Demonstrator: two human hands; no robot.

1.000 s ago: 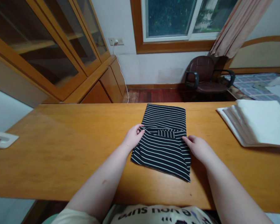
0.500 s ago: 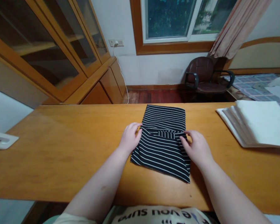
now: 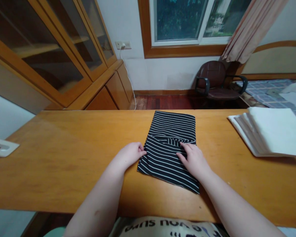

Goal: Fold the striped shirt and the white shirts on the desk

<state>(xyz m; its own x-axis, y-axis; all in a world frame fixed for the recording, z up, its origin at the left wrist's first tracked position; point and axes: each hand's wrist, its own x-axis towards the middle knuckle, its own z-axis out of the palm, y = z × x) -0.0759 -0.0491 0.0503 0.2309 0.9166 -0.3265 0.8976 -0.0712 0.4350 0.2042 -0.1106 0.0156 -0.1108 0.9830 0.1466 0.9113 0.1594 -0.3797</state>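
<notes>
A folded black garment (image 3: pixel 167 164) with thin white stripes lies on the wooden table (image 3: pixel 76 158), its far end close to the far edge. Across its middle runs a gathered fold where the stripes turn upright. My left hand (image 3: pixel 130 154) is at the garment's left side, fingers bent together and pinching its edge. On top of the cloth, right of centre, rests my right hand (image 3: pixel 193 159), thumb and fingers apart, fingertips touching the gathered fold. The near right corner of the garment spreads out toward me.
A stack of white folded sheets or cloths (image 3: pixel 273 131) lies at the table's right. A white flat object with a grey oval (image 3: pixel 1 147) sits at the left edge. Beyond the table stand a glass-door cabinet (image 3: pixel 88 72), an office chair (image 3: pixel 214 80) and a bed (image 3: pixel 259 90).
My left hand has slid down the garment's left edge toward me, its fingers closing. My right hand has moved left from the right edge onto the cloth. The garment has barely shifted.
</notes>
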